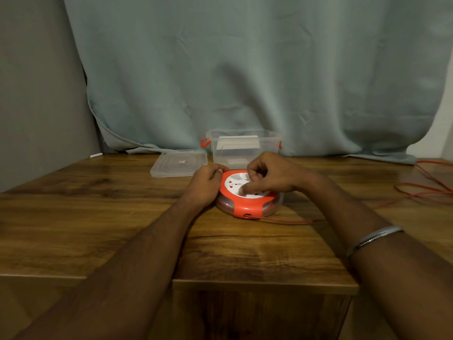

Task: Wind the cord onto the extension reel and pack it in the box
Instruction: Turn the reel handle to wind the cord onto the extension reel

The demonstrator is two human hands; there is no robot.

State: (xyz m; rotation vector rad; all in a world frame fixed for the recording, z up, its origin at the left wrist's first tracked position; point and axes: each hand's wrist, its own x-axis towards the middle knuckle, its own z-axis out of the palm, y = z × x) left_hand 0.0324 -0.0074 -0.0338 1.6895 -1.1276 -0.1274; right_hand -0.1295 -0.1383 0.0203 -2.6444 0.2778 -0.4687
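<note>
A round extension reel (247,204), orange with a white socket face, lies flat on the wooden table (98,217). My left hand (206,185) grips its left rim. My right hand (269,176) rests on the white top, with a finger pressed into the face. A thin orange cord (294,220) leaves the reel's front slot, runs right under my right forearm and lies in loose loops at the far right. Behind the reel stands an open clear plastic box (245,148) with orange latches.
The box's clear lid (180,163) lies flat to the left of the box. A grey-green curtain (245,69) hangs behind the table and drapes onto its back edge. The cord loops (426,190) spread over the table's right end.
</note>
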